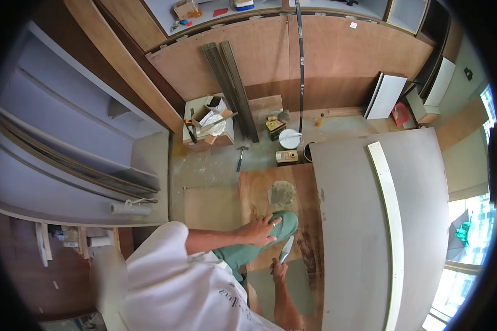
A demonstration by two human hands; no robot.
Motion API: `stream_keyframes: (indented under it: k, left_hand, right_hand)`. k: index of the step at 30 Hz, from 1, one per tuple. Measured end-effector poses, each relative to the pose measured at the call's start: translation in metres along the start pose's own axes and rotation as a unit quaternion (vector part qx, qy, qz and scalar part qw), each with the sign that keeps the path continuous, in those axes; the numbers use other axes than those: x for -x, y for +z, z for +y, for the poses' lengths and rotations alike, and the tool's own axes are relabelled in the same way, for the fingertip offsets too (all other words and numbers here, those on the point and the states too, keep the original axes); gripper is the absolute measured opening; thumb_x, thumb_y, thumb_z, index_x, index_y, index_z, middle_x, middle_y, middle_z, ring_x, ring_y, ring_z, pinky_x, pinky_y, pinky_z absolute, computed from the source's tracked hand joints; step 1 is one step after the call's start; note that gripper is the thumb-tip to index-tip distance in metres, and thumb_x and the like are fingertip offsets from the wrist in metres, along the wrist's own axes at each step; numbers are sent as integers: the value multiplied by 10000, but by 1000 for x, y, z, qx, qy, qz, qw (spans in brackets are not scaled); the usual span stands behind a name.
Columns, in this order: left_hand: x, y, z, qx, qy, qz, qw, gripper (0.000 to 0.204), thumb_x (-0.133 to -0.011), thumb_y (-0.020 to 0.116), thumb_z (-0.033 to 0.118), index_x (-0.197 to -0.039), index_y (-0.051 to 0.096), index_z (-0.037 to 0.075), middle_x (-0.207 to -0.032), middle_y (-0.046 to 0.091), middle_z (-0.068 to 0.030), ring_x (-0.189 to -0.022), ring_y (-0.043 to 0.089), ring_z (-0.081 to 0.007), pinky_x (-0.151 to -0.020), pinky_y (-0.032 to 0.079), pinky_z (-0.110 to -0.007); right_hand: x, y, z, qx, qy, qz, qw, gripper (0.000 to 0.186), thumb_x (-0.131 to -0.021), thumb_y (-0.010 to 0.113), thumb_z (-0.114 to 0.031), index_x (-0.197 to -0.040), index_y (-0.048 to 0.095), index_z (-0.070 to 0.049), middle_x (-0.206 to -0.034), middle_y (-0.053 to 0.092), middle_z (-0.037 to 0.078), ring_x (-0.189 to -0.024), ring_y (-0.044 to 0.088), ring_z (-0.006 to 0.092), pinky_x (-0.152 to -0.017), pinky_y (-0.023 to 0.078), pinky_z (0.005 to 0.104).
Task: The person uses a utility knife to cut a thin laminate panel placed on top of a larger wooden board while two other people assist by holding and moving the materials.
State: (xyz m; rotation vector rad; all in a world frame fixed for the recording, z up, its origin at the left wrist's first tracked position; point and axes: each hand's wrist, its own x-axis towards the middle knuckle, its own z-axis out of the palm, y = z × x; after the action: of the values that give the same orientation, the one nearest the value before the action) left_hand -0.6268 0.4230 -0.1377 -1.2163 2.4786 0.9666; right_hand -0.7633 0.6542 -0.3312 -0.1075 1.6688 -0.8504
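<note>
My left hand lies with fingers spread on my bent knee, in green trousers, and holds nothing. Lower and to the right, my right hand is closed around the handle of a putty knife. Its pale blade points up and away, above a brown wooden board. On that board, beyond my knee, sits a rough grey patch with a pale ragged border. A grey-green sheet lies on the board beneath my right wrist.
A large grey panel with a long pale strip stands right. Ahead are a white bucket, metal tins and a hammer. Dark planks lean near a cluttered box. Shelving fills the left.
</note>
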Motion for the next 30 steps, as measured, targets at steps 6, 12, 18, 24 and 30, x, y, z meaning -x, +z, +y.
stream_keyframes:
  k: [6,12,18,24,30]
  left_hand:
    - [-30,-37,15,85,-108,-139,981,789,-951,571,458,-1592,294,92,-1520,387,-323,-1317,483,-516,-1052,431,-587]
    - [-39,-19,-4,184,-196,-123,955,603,-940,551,412,-1451,496,96,-1360,568,-257,-1219,584,-434,-985,489,-519]
    - [-11,-36,-33,360,-233,25,903,343,-920,555,302,-1048,759,58,-1039,754,-184,-1040,714,-336,-912,542,-431]
    - [-42,-80,-12,372,-214,100,898,189,-927,612,234,-853,696,81,-780,685,-104,-784,648,-220,-709,513,-423]
    - [16,-59,-91,524,-303,48,794,368,-1018,614,397,-1232,588,98,-964,698,-41,-806,688,-160,-684,582,-340]
  right_hand:
    - [30,-67,-160,-56,-34,63,996,205,-861,682,-224,-814,600,-42,-644,590,51,-525,528,133,-493,409,306]
    - [64,-119,-259,-5,-24,90,996,341,-824,673,-330,-673,549,-51,-581,556,80,-477,518,188,-486,422,337]
    - [93,-129,-301,16,27,74,997,321,-823,693,-306,-681,498,-95,-553,481,49,-445,505,180,-405,374,301]
    - [67,-175,-311,245,-94,40,964,177,-918,637,-276,-830,597,-128,-645,567,35,-512,552,187,-472,409,320]
    - [116,-67,-385,227,-78,47,970,459,-801,710,-424,-940,695,13,-761,669,82,-703,635,210,-637,506,384]
